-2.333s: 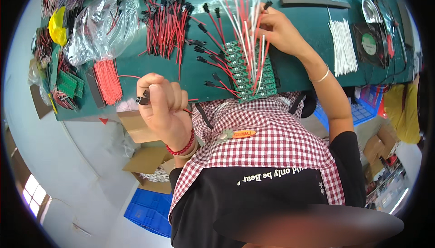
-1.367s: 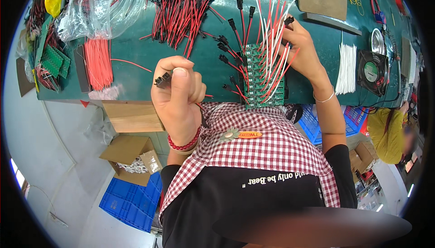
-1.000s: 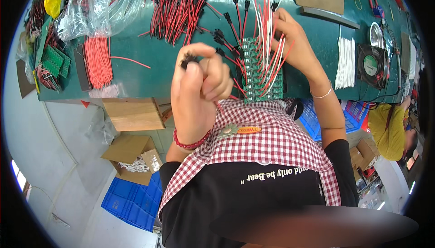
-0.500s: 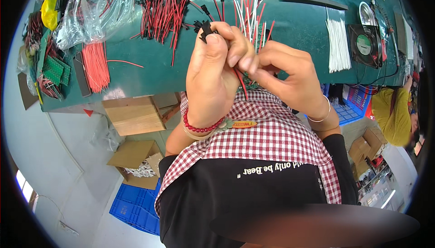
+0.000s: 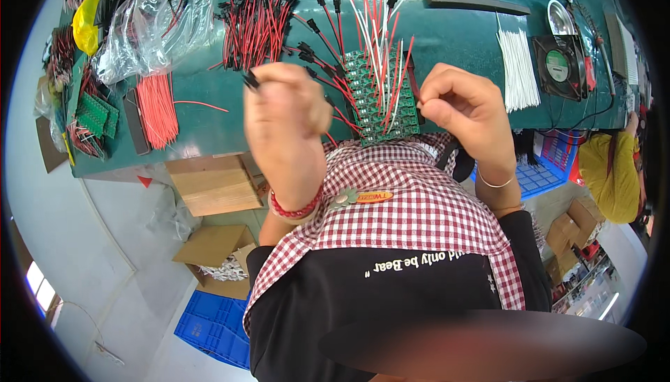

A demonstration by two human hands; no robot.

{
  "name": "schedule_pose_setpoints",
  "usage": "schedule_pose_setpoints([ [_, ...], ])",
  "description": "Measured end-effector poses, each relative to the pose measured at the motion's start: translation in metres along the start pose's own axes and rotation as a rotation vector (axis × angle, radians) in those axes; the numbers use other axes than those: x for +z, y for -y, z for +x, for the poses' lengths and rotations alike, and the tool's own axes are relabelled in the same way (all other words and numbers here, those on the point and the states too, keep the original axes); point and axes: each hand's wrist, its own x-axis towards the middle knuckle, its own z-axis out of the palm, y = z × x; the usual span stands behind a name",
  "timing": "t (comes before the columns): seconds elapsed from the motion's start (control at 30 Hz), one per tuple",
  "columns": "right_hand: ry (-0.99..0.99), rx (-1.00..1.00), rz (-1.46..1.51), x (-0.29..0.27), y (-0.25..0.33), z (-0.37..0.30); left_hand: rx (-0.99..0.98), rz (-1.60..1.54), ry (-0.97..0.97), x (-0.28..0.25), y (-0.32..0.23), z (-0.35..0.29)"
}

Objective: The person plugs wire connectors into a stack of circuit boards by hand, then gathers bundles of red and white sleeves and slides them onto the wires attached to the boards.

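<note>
My left hand, blurred, is closed around a red-and-black wire lead. The lead's black connector sticks out past the fingers, and a red wire end shows below the hand. To its right lies a panel of green circuit boards at the table's near edge. Red and white wires stand up from the panel, and several black-ended leads run off its left side. My right hand is beside the panel's right edge, thumb and forefinger pinched together. Whatever is between those fingertips is too small to make out.
On the green table lie a pile of connector leads, a clear plastic bag, red wires and white wires. A black fan stands at the right. Boxes and blue crates sit below the table.
My hands have come apart. The left moved left with the connector lead, the right moved a little right. The circuit board panel, hidden behind them before, is now in sight.
</note>
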Motion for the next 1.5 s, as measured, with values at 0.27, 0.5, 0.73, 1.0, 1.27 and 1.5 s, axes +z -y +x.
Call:
schedule_pose_setpoints([
  [0.27,-0.027,0.015,0.428,0.008,-0.01,0.005,-0.187,0.841,0.186,0.023,0.021,-0.011],
  [0.5,-0.061,0.154,0.462,0.01,-0.007,-0.007,-0.04,1.027,0.381,0.019,0.025,-0.013],
  [0.73,-0.231,0.0,-0.191,-0.024,-0.029,0.015,-0.086,0.746,0.024,0.005,0.005,-0.021],
  [1.0,-0.173,-0.037,-0.213,-0.002,-0.078,0.056,-0.059,0.09,-0.193,-0.029,-0.01,-0.014],
  [1.27,-0.165,-0.057,-0.326,0.001,-0.084,0.061,-0.12,0.025,-0.271,-0.042,-0.008,-0.016],
  [1.5,-0.156,-0.093,-0.367,0.003,-0.078,0.063,-0.129,0.03,-0.275,-0.048,-0.009,-0.014],
])
